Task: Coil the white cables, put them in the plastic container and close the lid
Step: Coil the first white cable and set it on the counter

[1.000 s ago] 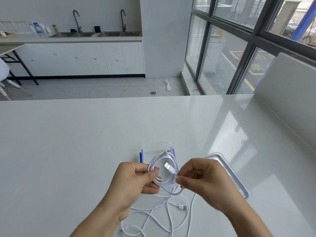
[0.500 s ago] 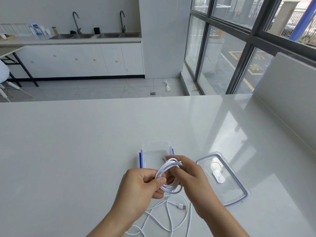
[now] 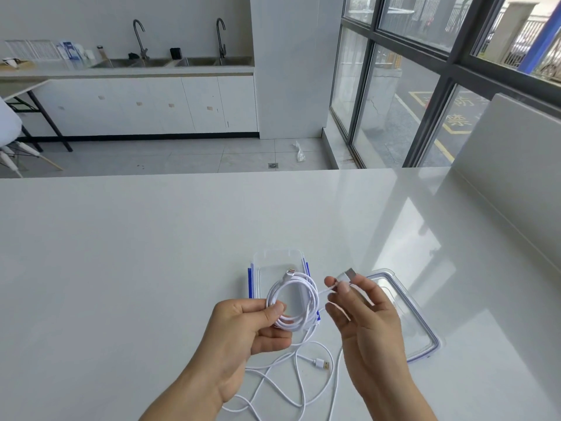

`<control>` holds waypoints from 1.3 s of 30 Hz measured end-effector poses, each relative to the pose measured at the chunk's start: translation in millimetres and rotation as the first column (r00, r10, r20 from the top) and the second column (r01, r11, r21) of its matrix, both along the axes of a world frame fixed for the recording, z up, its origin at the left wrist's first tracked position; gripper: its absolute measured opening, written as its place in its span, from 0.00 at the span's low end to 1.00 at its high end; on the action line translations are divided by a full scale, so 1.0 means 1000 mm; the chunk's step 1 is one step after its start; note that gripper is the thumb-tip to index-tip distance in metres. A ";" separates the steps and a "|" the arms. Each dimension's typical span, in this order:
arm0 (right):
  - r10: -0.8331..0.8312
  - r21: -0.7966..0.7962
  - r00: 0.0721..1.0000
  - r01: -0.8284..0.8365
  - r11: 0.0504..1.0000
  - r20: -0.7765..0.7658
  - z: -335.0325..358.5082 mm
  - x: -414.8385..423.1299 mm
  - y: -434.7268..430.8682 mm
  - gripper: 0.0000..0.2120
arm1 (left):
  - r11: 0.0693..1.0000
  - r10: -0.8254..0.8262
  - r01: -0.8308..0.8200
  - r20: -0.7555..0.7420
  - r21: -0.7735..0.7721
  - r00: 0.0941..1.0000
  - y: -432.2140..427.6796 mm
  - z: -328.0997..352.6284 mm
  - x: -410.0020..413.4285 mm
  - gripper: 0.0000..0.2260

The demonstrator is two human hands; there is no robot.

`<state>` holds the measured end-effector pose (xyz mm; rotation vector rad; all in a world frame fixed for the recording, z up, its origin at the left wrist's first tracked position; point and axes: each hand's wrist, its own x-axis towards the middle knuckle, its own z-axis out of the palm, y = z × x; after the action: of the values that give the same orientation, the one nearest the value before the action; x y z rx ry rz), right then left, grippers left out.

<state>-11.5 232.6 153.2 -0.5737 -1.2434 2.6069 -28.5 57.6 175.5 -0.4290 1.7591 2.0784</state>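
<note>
My left hand point(image 3: 243, 326) grips a coiled white cable point(image 3: 303, 296) at its lower left, holding the loops upright above the table. My right hand point(image 3: 361, 311) pinches that cable's free end just behind its USB plug point(image 3: 350, 273), to the right of the coil. Behind the coil stands the clear plastic container point(image 3: 280, 259) with blue side clips, its inside partly hidden by the loops. The clear lid point(image 3: 425, 338) with a blue rim lies flat to the right, partly behind my right hand. A second white cable point(image 3: 299, 381) lies loose on the table below my hands.
The white glossy table point(image 3: 121, 253) stretches wide on all sides. A low white wall point(image 3: 510, 153) runs along its right edge. Beyond the far edge are floor, cabinets with sinks and large windows.
My right hand has pulled away from the coil to the right, drawing the USB end out. The coil now stands open and the lid is partly covered by my right hand.
</note>
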 end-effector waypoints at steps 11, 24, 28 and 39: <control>0.381 0.940 0.885 0.151 0.307 -0.267 0.000 0.003 0.022 0.06 | 0.992 -0.059 0.061 0.023 -0.110 0.998 -0.001 -0.006 0.000 0.07; 0.207 0.942 0.975 -0.147 0.302 0.086 -0.009 -0.005 0.000 0.16 | 0.937 -0.154 0.083 -0.189 -0.341 0.970 0.008 -0.011 0.008 0.08; 0.186 0.966 0.975 -0.158 0.204 0.120 -0.021 -0.008 -0.008 0.12 | 0.915 -0.196 0.107 -0.197 -0.390 0.961 0.012 -0.014 0.010 0.08; 0.455 0.309 0.890 -0.444 0.841 0.041 -0.034 -0.003 -0.011 0.16 | 0.954 -0.179 0.148 -0.100 -0.261 0.979 0.000 -0.022 0.005 0.06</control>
<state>-14.4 221.5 119.7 -0.1880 -1.9304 2.6585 -23.4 57.5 153.2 -0.2186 2.0669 1.8076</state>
